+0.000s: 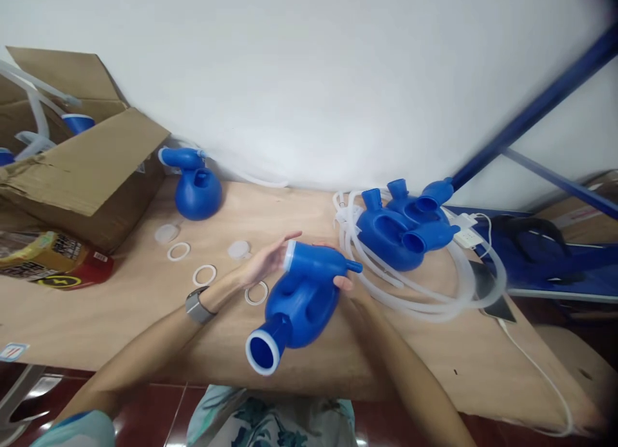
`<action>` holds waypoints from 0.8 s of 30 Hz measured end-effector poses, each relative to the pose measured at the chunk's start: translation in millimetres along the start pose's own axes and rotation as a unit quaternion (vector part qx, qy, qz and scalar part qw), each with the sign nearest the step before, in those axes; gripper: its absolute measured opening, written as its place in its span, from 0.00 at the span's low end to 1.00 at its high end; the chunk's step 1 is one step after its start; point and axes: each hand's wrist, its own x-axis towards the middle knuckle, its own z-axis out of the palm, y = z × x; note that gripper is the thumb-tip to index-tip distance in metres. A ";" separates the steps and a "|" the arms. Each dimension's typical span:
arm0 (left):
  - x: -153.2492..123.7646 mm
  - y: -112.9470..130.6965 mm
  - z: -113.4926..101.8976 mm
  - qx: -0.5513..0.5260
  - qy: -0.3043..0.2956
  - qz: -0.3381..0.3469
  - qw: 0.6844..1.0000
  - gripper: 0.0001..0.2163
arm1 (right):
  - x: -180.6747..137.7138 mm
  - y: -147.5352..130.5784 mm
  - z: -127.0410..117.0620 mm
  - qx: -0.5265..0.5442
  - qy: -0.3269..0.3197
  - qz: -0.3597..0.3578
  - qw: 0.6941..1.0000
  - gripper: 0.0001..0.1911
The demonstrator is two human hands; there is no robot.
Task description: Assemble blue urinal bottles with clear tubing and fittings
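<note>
Blue plastic jug-shaped vessel (302, 299) with a white-rimmed spout and a thin nozzle is held up just above the bench (120, 305); the right hand (345, 285) has its grip closed around its far end, while the left hand (265, 260) lies flat-open against its upper neck, so I judge it is being turned and checked, and a firmer two-handed hold seems needed next. Around it lie white rubber rings (205, 275), translucent round caps (239, 249), a cluster of matching blue vessels (400, 231) tangled in clear tubing (434, 299) close to the right, another blue vessel (197, 189), and an open cardboard box (82, 170).
</note>
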 end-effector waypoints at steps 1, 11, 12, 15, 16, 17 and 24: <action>-4.3 -6.9 -7.8 0.007 -0.016 0.014 1.000 0.32 | -0.8 -1.9 1.3 0.014 -0.003 0.002 1.000 0.37; -12.6 -23.0 -27.4 0.122 -0.021 0.016 0.992 0.27 | 6.5 -15.6 11.4 0.014 0.021 -0.031 0.999 0.39; -11.6 -24.0 -25.1 0.127 0.001 0.021 0.992 0.27 | 6.5 -15.9 11.9 0.007 0.030 -0.033 0.999 0.38; -9.7 -27.3 -17.2 0.129 0.061 0.043 0.989 0.24 | 6.3 -17.2 11.4 -0.003 0.025 -0.035 0.999 0.37; -9.2 -28.3 -14.3 0.127 0.074 0.049 0.988 0.23 | 6.5 -17.4 10.8 0.000 0.018 -0.036 0.999 0.37; -8.7 -29.1 -11.5 0.126 0.083 0.053 0.987 0.23 | 6.7 -17.5 10.1 0.003 0.012 -0.038 0.999 0.37; -1.1 -28.5 5.1 0.120 0.136 0.085 0.980 0.25 | 5.9 -9.5 7.3 -0.009 0.034 -0.015 0.999 0.37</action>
